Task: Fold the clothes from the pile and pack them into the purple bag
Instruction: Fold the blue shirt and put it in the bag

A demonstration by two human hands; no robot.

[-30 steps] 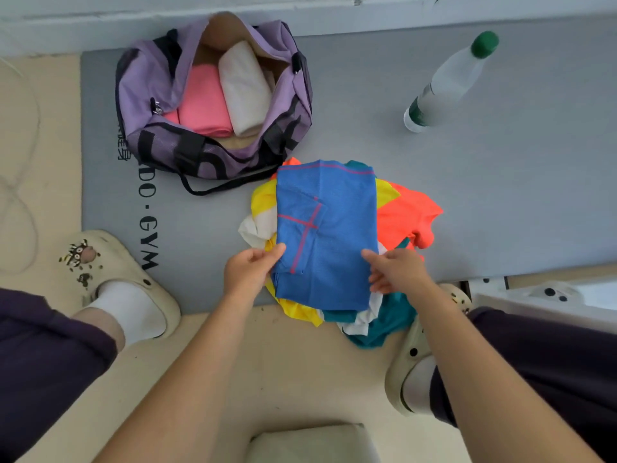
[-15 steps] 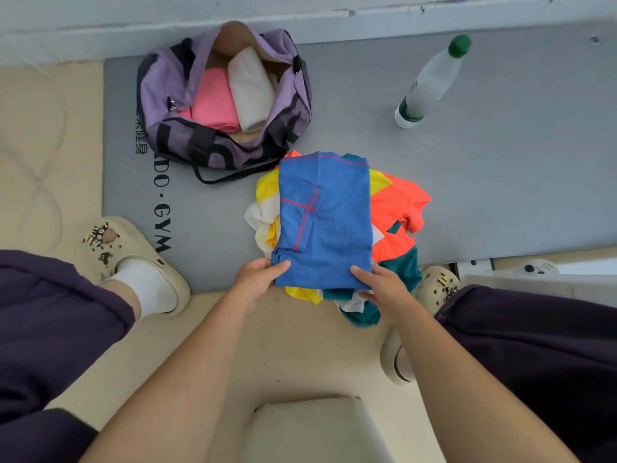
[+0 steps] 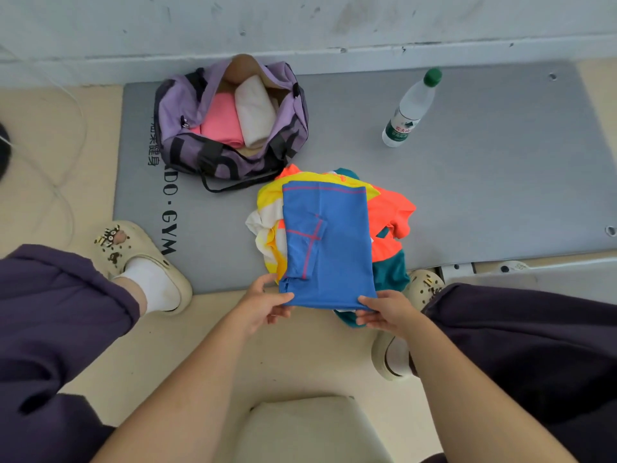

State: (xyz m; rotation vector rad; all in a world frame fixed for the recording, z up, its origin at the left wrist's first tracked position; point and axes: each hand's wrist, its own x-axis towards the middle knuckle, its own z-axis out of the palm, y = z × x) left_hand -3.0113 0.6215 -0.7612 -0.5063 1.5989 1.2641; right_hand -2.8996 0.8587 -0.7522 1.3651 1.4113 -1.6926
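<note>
The blue shirt (image 3: 329, 245) lies in the centre of the frame on top of the pile (image 3: 389, 222), already folded into a tall strip with its sleeve tucked onto the left half. The left hand (image 3: 267, 304) pinches its lower left corner, thumb on top and fingers beneath, and the right hand (image 3: 382, 312) pinches the lower right corner the same way; the two hands sit apart, one at each end of the near hem.

The step in hand looks to be the last fold, bringing the near hem up toward the far edge. To do it well, both corners should rise together and level, so the hem stays straight and the tucked sleeve does not slide out. The near hem should land square on the far edge, or just short of it, and a flat press afterward would set the crease. Lifting gently matters, since the loose clothes beneath could snag and come up with it.

The shirt's long axis runs from the lower centre of the frame toward the upper centre, nearly vertical, with a slight lean to the left at the top. Its far end points roughly at the purple bag (image 3: 187, 105), which sits open in the upper left on the mat (image 3: 467, 182), holding a pink roll (image 3: 220, 123) and a cream roll (image 3: 253, 115).
</note>
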